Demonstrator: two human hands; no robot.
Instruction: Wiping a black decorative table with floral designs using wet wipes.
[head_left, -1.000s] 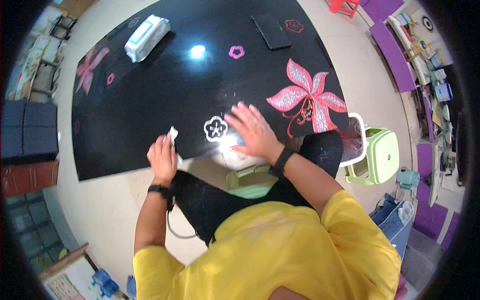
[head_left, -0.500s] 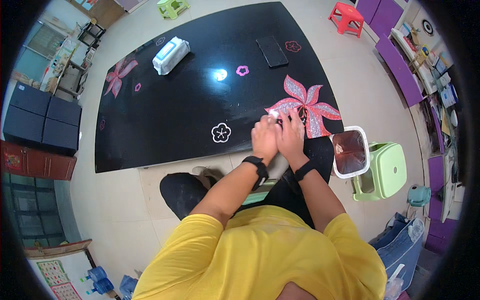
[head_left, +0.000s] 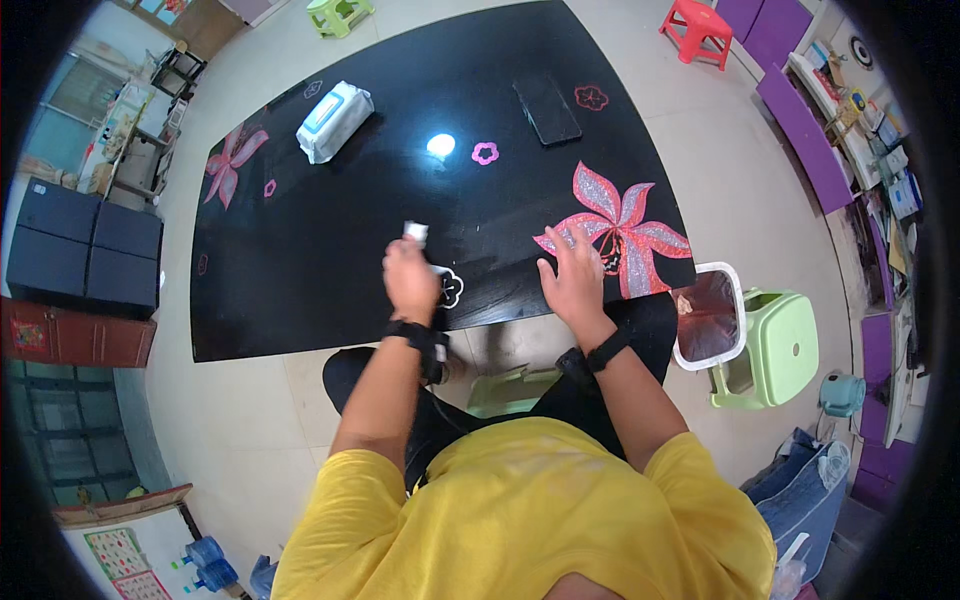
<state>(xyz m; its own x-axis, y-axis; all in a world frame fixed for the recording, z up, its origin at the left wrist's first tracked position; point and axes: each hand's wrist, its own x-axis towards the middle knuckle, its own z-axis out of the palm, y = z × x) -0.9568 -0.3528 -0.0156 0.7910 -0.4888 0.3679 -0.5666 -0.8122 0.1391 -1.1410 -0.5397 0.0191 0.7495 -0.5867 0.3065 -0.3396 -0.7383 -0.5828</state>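
My left hand [head_left: 410,278] is closed on a small folded white wipe [head_left: 416,234], which sticks out past the fingertips over the black table [head_left: 320,250]. A white flower outline [head_left: 453,288] lies just right of that hand, partly covered by it. My right hand [head_left: 575,278] rests with its fingers apart at the table's near right, beside the large pink glitter flower [head_left: 635,238]. Nothing shows in its fingers. Farther back on the tabletop lie a white pack of wipes [head_left: 335,122] at the left and a dark, flat phone-like slab [head_left: 547,110] at the right.
Right of the table stand a lined white bin [head_left: 738,330] with some waste inside and a green stool [head_left: 785,350]. A red stool [head_left: 696,32] is at the far right, another green stool [head_left: 338,16] at the far left. Purple cabinets [head_left: 805,140] line the right wall.
My hands were together by the pink flower. Now they are apart: the left has moved left with the white wipe, while the right stays near the flower with its fingers spread.
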